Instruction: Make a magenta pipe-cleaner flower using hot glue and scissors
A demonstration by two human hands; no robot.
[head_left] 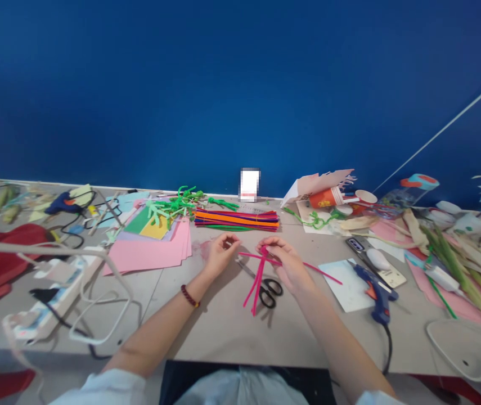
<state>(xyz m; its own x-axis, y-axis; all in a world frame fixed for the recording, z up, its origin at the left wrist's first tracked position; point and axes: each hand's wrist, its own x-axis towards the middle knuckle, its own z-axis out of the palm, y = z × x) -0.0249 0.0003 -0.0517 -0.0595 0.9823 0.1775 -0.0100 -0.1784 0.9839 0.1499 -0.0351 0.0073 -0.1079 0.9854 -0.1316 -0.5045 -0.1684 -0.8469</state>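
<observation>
My right hand (286,260) pinches magenta pipe cleaners (258,281) near a small knotted loop at their top. Two strands hang from the knot, and others stick out sideways, one reaching right past the hand. To the left, my left hand (222,254) has its fingers curled and thumb and forefinger close together. Nothing shows between them; a magenta strand's tip lies just short of its fingertips. Black-handled scissors (270,292) rest on the table below the pipe cleaners, their blades pointing up and left.
Bundled colored pipe cleaners (237,220) lie ahead, beside twisted green ones (176,203). Pink paper (147,256) sits left, near a power strip (58,298) with looping cables. On the right are a blue glue gun (376,292), a phone (360,250), paper cups (327,197) and dried husks (455,270).
</observation>
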